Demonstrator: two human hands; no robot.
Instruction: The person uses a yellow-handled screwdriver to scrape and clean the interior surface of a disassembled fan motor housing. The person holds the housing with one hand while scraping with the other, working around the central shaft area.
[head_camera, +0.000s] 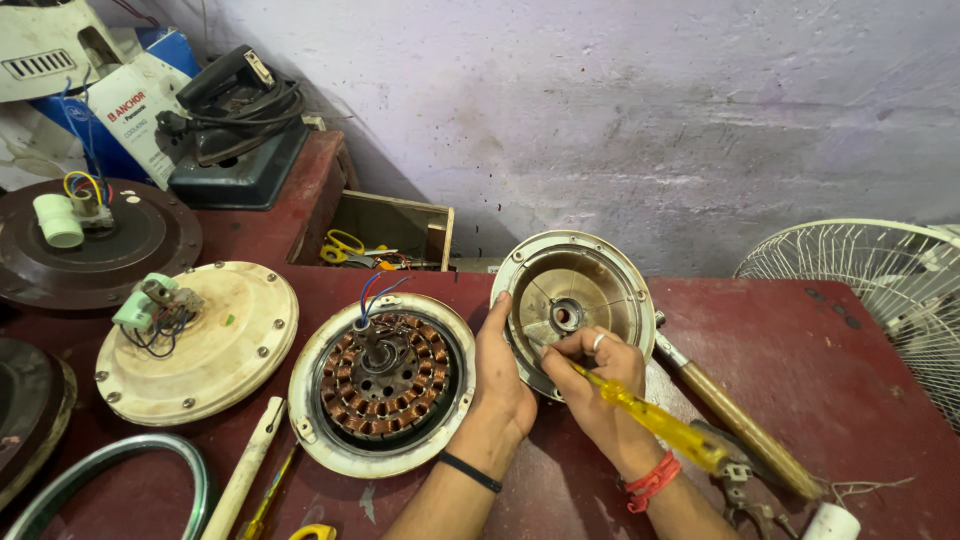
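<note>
My left hand props a round metal fan motor cover on its edge, fingers along its left rim, the hollow side facing me. My right hand grips a yellow-handled screwdriver whose tip reaches into the cover near the central bearing hole. To the left an open fan motor half lies flat on the dark red table, showing copper stator windings and red and blue wires.
A cream fan motor and a dark brown one lie at the left. A wooden-handled tool lies right of my hands, a white fan guard at far right. An old iron and a box with scissors stand behind.
</note>
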